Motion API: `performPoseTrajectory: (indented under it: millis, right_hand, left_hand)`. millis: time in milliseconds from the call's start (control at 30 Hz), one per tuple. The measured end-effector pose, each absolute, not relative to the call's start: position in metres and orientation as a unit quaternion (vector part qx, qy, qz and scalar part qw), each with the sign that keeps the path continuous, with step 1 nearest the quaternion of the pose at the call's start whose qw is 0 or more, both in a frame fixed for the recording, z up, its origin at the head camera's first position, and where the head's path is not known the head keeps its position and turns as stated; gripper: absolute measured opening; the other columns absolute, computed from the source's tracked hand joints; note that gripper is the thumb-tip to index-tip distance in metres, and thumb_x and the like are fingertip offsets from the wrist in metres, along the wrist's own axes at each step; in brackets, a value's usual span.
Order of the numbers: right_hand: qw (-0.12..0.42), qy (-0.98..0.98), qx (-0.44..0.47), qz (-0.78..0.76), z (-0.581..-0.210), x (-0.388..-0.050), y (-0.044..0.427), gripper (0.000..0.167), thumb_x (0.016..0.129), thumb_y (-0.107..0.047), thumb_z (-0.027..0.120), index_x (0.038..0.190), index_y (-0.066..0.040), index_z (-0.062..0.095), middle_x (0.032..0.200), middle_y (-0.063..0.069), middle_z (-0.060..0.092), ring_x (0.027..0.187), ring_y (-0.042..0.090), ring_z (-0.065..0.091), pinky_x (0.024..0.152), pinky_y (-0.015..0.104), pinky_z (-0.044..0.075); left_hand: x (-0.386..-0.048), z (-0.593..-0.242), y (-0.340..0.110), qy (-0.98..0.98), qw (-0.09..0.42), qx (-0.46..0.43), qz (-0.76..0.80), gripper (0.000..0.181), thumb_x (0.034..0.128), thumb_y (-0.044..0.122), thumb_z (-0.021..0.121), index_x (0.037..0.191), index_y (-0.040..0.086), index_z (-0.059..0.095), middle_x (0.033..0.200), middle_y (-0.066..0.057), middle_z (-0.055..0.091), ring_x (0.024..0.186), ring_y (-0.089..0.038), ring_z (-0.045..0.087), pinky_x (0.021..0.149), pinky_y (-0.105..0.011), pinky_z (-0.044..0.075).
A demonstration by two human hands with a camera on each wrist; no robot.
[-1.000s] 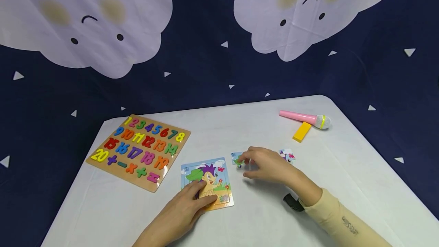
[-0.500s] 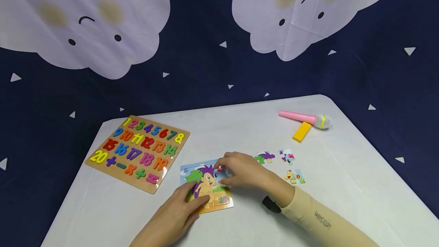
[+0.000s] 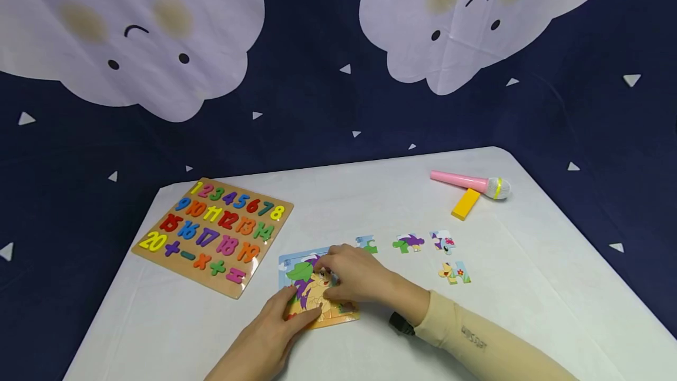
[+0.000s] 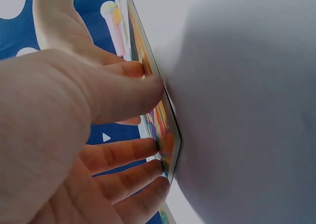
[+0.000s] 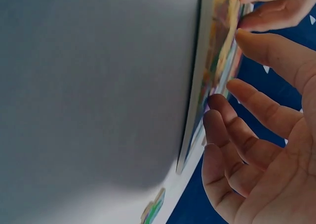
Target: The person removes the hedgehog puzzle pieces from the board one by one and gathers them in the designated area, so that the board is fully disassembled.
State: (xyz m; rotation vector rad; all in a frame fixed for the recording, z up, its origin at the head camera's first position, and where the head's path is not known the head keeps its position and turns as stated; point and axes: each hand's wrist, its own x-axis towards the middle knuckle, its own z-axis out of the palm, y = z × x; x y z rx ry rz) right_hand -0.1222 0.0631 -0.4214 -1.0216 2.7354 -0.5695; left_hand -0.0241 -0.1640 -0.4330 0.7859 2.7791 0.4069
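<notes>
A square hedgehog jigsaw puzzle [image 3: 300, 272] in a shallow tray lies on the white table in front of me. My left hand [image 3: 264, 329] rests at its lower left, thumb and fingertips touching the board; the left wrist view shows the thumb [image 4: 143, 93] at the near edge and the fingers spread. My right hand [image 3: 362, 274] is over the right half, fingers bent and fingertips on the surface; in the right wrist view no loose piece shows between the fingers [image 5: 237, 127]. Part of the picture is hidden under the right hand.
Right of the tray lie loose jigsaw pieces: a leaf corner [image 3: 367, 244], a purple-haired one [image 3: 408, 243], a blue-eyed one [image 3: 442, 241] and a yellow one [image 3: 455, 272]. A number board [image 3: 214, 234] lies left. A pink microphone [image 3: 465, 181] and yellow block [image 3: 465, 204] lie back right.
My right hand has moved left from the loose pieces onto the tray, uncovering several pieces on the table. My left hand has stayed at the tray's lower left, shifting slightly.
</notes>
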Motion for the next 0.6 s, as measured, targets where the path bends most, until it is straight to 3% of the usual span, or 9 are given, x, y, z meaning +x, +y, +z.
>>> performPoseTrajectory:
  millis: [167, 600]
  right_hand:
    - [0.080, 0.924, -0.336, -0.165, -0.425, -0.121, 0.057, 0.042, 0.086, -0.032, 0.089, 0.124, -0.018, 0.080, 0.107, -0.002, 0.072, 0.088, 0.009, 0.058, 0.072, 0.022, 0.049]
    - [0.098, 0.930, -0.314, -0.162, -0.423, -0.122, 0.048, 0.049, 0.086, -0.032, 0.091, 0.131, -0.016, 0.077, 0.104, -0.003, 0.069, 0.082, 0.006, 0.054, 0.065, 0.020, 0.046]
  left_hand:
    - [-0.025, -0.434, -0.164, 0.944, 0.120, 0.273, 0.141, 0.052, 0.1030, 0.009, 0.070, 0.148, 0.034, 0.065, 0.163, -0.024, 0.042, 0.146, -0.045, 0.050, 0.107, -0.059, 0.058]
    - [-0.025, -0.435, -0.164, 0.945, 0.133, 0.263, 0.142, 0.051, 0.1022, 0.010, 0.072, 0.147, 0.033, 0.065, 0.159, -0.026, 0.043, 0.144, -0.045, 0.051, 0.105, -0.061, 0.058]
